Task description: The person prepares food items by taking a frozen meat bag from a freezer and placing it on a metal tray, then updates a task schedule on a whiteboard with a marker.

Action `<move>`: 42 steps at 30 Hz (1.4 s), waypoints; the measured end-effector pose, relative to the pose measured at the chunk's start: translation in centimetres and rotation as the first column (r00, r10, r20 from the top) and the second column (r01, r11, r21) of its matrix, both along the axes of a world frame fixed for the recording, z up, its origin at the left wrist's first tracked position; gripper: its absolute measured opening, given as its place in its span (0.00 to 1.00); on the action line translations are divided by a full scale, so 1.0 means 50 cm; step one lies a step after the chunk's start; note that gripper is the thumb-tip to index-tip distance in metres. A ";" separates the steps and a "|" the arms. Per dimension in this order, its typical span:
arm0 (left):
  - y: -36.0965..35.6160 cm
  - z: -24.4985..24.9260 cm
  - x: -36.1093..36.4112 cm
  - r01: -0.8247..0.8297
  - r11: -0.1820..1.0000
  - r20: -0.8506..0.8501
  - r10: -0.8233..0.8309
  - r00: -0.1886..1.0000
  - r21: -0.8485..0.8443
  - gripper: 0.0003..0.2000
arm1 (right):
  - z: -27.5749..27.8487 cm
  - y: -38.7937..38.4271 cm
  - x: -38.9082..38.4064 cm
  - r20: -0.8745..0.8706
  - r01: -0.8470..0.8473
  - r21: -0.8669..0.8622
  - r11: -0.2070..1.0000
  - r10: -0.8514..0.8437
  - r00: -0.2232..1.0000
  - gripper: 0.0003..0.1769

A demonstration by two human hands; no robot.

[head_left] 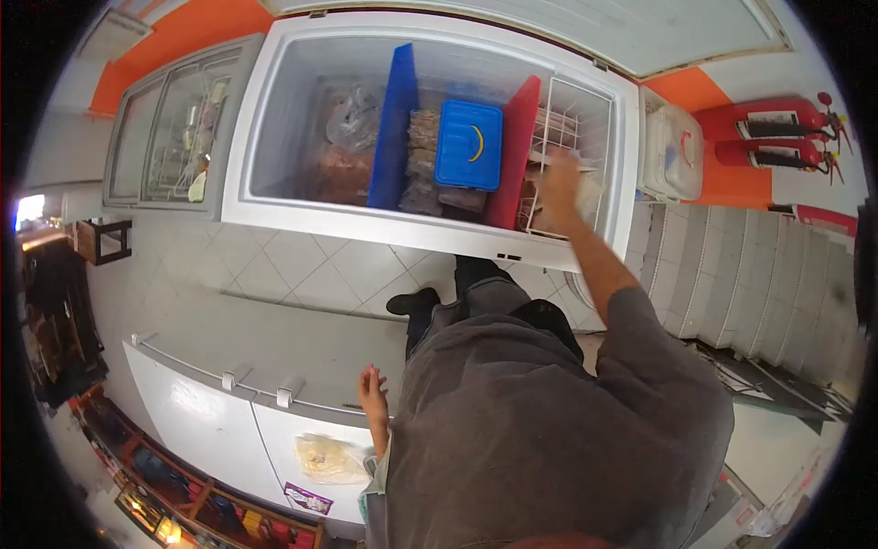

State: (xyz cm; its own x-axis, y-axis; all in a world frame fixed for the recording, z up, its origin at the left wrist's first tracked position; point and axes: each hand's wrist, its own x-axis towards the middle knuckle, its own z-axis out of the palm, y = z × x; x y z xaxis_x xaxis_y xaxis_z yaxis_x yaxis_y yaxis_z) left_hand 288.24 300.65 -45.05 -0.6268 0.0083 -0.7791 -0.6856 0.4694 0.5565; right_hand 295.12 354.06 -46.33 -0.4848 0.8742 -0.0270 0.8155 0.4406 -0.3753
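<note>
Reaching into the wire basket [574, 110] at the right end of the open chest freezer [274, 212], the right hand [560, 178] is blurred, so its grip cannot be told. The left hand [372, 389] hangs open and empty beside a white appliance [201, 403].

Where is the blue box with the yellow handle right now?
Head view, upper centre: the blue box lies inside the open chest freezer, between the blue divider and the red divider, apart from the right hand.
</note>
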 end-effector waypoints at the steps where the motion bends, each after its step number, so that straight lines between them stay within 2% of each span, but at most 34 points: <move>1: 0.023 -0.002 -0.020 0.048 0.999 -0.008 -0.048 0.999 0.017 0.20 | -0.085 0.057 0.117 0.239 -0.021 0.137 0.990 -0.012 0.971 0.32; 2: 0.045 -0.003 -0.043 0.061 0.998 -0.010 -0.061 0.998 0.009 0.20 | -0.080 0.072 0.171 0.370 -0.015 0.046 0.999 -0.003 0.929 0.28; 3: 0.069 -0.003 -0.068 0.177 0.984 -0.051 -0.175 0.983 0.031 0.20 | -0.070 0.075 0.218 0.491 -0.001 -0.042 0.999 0.022 0.871 0.23; 4: 0.097 -0.001 -0.092 0.286 0.957 -0.095 -0.281 0.955 0.048 0.20 | -0.086 0.083 0.271 0.585 -0.199 -0.024 0.980 0.175 0.792 0.19; 5: 0.124 0.003 -0.114 0.287 0.957 -0.098 -0.281 0.955 0.045 0.20 | -0.110 0.082 0.310 0.672 -0.392 -0.027 0.919 0.307 0.674 0.14; 7: 0.181 0.023 -0.156 0.423 0.906 -0.169 -0.418 0.893 -0.008 0.19 | -0.133 0.080 0.323 0.428 -0.075 -0.254 0.964 0.182 0.885 0.11; 8: 0.213 0.033 -0.170 0.419 0.908 -0.176 -0.414 0.893 -0.009 0.19 | -0.125 0.076 0.321 0.422 -0.081 -0.252 0.964 0.185 0.888 0.11; 10: 0.269 0.048 -0.188 0.455 0.890 -0.289 -0.436 0.852 -0.001 0.18 | -0.088 0.066 0.311 0.061 -0.090 -0.008 0.996 0.090 0.994 0.11; 11: 0.293 0.051 -0.190 0.452 0.892 -0.289 -0.434 0.853 -0.006 0.18 | -0.065 0.059 0.309 0.059 -0.094 -0.013 0.995 0.095 0.994 0.11; 13: 0.348 0.050 -0.178 0.476 0.872 -0.285 -0.430 0.856 0.114 0.18 | -0.003 0.062 0.297 -0.182 -0.075 -0.148 0.986 0.047 0.982 0.12; 14: 0.369 0.047 -0.170 0.467 0.877 -0.291 -0.420 0.860 0.116 0.18 | 0.029 0.067 0.285 -0.187 -0.086 -0.144 0.986 0.059 0.981 0.12; 16: 0.408 0.033 -0.153 0.562 0.805 -0.248 -0.514 0.821 0.193 0.18 | 0.091 0.081 0.249 -0.227 -0.115 -0.194 0.974 0.069 0.971 0.10; 18: 0.439 0.012 -0.138 0.628 0.743 -0.244 -0.581 0.776 0.229 0.20 | 0.156 0.076 0.188 -0.260 -0.214 -0.149 0.965 0.170 0.951 0.11; 20: 0.480 0.019 -0.123 0.648 0.705 -0.285 -0.582 0.761 0.290 0.21 | 0.255 0.035 0.101 -0.325 -0.504 -0.140 0.852 0.441 0.837 0.10; 22: 0.505 0.014 -0.111 0.575 0.687 -0.197 -0.551 0.811 0.444 0.28 | 0.329 -0.020 0.030 -0.270 -0.728 -0.010 0.686 0.699 0.662 0.09; 23: 0.522 0.019 -0.107 0.455 0.666 -0.062 -0.524 0.849 0.592 0.33 | 0.366 -0.055 -0.004 -0.282 -0.761 0.010 0.648 0.732 0.620 0.09; 25: 0.543 0.029 -0.099 0.104 0.575 0.228 -0.475 0.850 0.811 0.42 | 0.437 -0.125 -0.051 -0.335 -0.894 0.074 0.442 0.855 0.396 0.10; 26: 0.545 0.032 -0.100 -0.112 0.499 0.373 -0.460 0.805 0.859 0.45 | 0.472 -0.152 -0.064 -0.343 -0.914 0.097 0.393 0.876 0.340 0.10; 27: 0.540 0.040 -0.108 -0.118 0.495 0.352 -0.413 0.840 0.861 0.45 | 0.505 -0.180 -0.076 -0.340 -0.919 0.238 0.315 0.913 0.225 0.11; 28: 0.530 0.049 -0.123 -0.292 0.365 0.424 -0.360 0.831 0.884 0.49 | 0.532 -0.206 -0.088 -0.328 -0.898 0.375 0.231 0.939 0.105 0.12; 29: 0.509 0.058 -0.142 -0.444 0.209 0.490 -0.319 0.811 0.871 0.52 | 0.550 -0.222 -0.098 -0.338 -0.901 0.396 0.177 0.940 0.035 0.12; 30: 0.479 0.062 -0.170 -0.517 0.213 0.551 -0.151 0.821 0.829 0.56 | 0.562 -0.227 -0.107 -0.315 -0.887 0.451 0.102 0.948 -0.050 0.13; 32: 0.379 0.051 -0.232 -0.431 -0.016 0.430 -0.045 0.902 0.902 0.56 | 0.582 -0.250 -0.134 -0.301 -0.857 0.515 -0.022 0.932 -0.205 0.14; 33: 0.319 0.057 -0.253 -0.418 -0.035 0.419 0.025 0.907 0.908 0.56 | 0.589 -0.266 -0.150 -0.285 -0.867 0.485 -0.111 0.918 -0.277 0.15; 35: 0.189 0.076 -0.264 -0.171 0.053 0.161 0.164 0.973 0.984 0.56 | 0.598 -0.310 -0.174 -0.245 -0.839 0.462 -0.288 0.868 -0.433 0.16; 36: 0.128 0.088 -0.257 -0.169 0.050 0.153 0.235 0.960 0.984 0.56 | 0.597 -0.336 -0.185 -0.250 -0.813 0.470 -0.343 0.832 -0.495 0.16; 38: 0.037 0.099 -0.219 -0.223 0.041 0.214 0.153 0.965 0.974 0.54 | 0.595 -0.390 -0.198 -0.223 -0.700 0.424 -0.574 0.683 -0.695 0.17; 39: 0.003 0.102 -0.193 -0.242 0.035 0.235 0.142 0.962 0.970 0.54 | 0.596 -0.415 -0.208 -0.228 -0.668 0.426 -0.610 0.642 -0.732 0.17; 41: -0.027 0.083 -0.128 -0.402 0.124 0.361 0.265 0.894 0.907 0.46 | 0.595 -0.467 -0.223 -0.081 -0.548 0.406 -0.731 0.569 -0.818 0.15; 42: -0.045 0.054 -0.093 -0.411 0.107 0.363 0.308 0.879 0.905 0.46 | 0.595 -0.492 -0.232 -0.004 -0.484 0.391 -0.783 0.524 -0.852 0.15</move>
State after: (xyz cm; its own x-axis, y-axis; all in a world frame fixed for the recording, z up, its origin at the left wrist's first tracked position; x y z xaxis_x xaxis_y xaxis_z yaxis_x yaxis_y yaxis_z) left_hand 283.59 298.40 -42.37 -0.7419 0.5442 -0.3916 -0.6620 -0.6873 0.2990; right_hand 283.50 329.44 -16.58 -0.0153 -0.9476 0.3191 -0.9834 -0.0435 -0.1764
